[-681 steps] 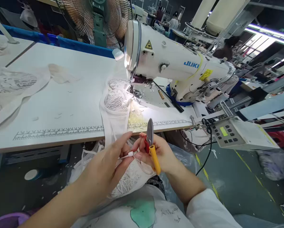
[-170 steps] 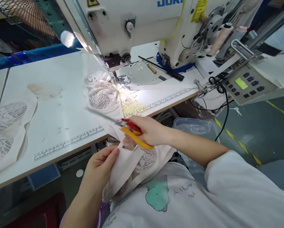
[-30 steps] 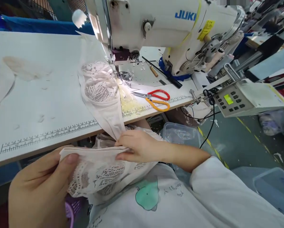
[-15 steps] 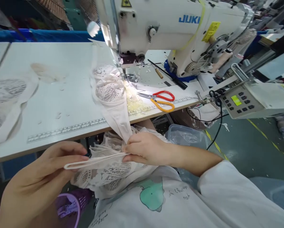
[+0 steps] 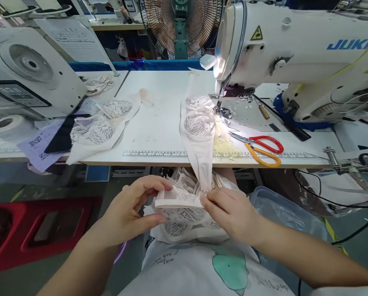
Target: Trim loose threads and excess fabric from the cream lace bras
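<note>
A white lace bra (image 5: 180,214) lies gathered over my lap, its folded upper edge facing me. My left hand (image 5: 134,209) is at the left end of that edge, fingers above and thumb below, holding it loosely. My right hand (image 5: 233,211) pinches the same edge at its right end. Just behind my right fingers, the band of another white lace bra (image 5: 199,125) hangs over the table edge; its cups lie on the table by the needle. Scissors (image 5: 258,149) with one red and one orange handle lie on the table, away from both hands.
A JUKI sewing machine (image 5: 270,45) stands at the back right, with a wooden-handled tool (image 5: 263,112) on its bed. More lace pieces (image 5: 94,131) lie left, near a thread cone (image 5: 10,126). A clear plastic bin (image 5: 288,209) and red stool (image 5: 48,230) stand below the table.
The scissors, in my right hand 5.7 s ago, lie on the table. My view has swung left. My left hand has come closer to my right, and the bra's edge lies more level between them.
</note>
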A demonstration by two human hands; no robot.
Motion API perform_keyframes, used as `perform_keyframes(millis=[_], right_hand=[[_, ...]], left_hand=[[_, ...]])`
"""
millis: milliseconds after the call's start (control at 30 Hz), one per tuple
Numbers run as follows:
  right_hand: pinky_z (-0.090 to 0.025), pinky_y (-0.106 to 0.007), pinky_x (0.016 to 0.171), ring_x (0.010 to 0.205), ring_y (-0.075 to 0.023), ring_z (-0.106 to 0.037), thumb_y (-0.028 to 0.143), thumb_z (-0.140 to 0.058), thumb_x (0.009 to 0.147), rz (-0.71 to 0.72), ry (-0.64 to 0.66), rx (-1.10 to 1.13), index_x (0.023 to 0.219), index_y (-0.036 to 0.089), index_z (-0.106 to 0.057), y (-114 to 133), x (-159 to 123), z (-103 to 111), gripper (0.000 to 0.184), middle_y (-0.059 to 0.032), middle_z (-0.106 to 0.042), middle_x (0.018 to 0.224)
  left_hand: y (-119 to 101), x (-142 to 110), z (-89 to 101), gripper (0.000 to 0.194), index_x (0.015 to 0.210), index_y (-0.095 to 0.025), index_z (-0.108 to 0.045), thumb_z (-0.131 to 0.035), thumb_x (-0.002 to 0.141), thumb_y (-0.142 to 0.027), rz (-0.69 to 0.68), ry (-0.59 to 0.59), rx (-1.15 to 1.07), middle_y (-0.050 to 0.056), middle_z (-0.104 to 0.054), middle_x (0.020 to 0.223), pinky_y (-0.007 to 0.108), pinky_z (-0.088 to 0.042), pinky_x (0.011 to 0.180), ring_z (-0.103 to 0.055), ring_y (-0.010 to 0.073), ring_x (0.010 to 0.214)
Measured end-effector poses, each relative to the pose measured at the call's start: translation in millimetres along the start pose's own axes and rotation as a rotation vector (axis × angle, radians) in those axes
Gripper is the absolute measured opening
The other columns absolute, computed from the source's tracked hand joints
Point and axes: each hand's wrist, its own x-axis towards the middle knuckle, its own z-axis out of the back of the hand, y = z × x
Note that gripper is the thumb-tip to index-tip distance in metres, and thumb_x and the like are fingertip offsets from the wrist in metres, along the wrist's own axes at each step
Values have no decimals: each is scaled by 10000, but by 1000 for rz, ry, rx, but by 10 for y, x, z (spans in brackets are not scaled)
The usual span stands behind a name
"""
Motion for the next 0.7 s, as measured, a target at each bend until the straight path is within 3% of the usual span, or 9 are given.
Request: perform_keyframes(millis=[133, 267, 433, 567, 700], right_hand=[[-429, -272, 562, 644, -161, -514, 83, -379, 871, 8, 12, -5, 969, 79, -584, -3, 13, 7, 227, -91, -608, 759], [-419, -258, 552, 625, -148, -511, 113, -391, 894, -36, 34, 50, 943, 84, -590, -4, 13, -12, 207, -82, -608, 745], [-434, -218, 543, 638, -126, -530, 259, -466, 906, -166, 92, 418, 825, 143, -586, -64, 60, 29, 186, -58, -592, 721], [-432, -200, 564, 646, -116, -524, 221, -415, 924, -163, 322, 655, 770, 146, -574, -130, 120, 131, 234, -49, -561, 695], [-340, -241, 483, 558, -117, -447, 259, -378, 936, 12, 435, 531, 684, 150, -551, -149, 147, 207, 325, -31, -525, 640]], left_hand=[[-5, 29, -48, 264, 973, -228, -527, -568, 762, -76, -75, -87, 139, 71, -609, 948, 290, -548, 753, -617, 183, 912], [-64, 68, -49, 275, 949, -220, -527, -474, 756, -31, -96, -63, 278, 67, -608, 926, 287, -548, 726, -622, 179, 884], [-61, 79, -21, 241, 938, -203, -539, -452, 789, -35, -126, -13, 435, 44, -608, 902, 236, -517, 708, -607, 149, 851], [-116, 108, 46, 167, 826, -198, -579, -433, 868, -130, -60, 279, 499, 16, -572, 781, 194, -435, 582, -550, 110, 680], [-206, 83, 124, 265, 655, -203, -473, -348, 883, -157, -65, 590, 414, 6, -498, 665, 234, -376, 532, -477, 127, 585]])
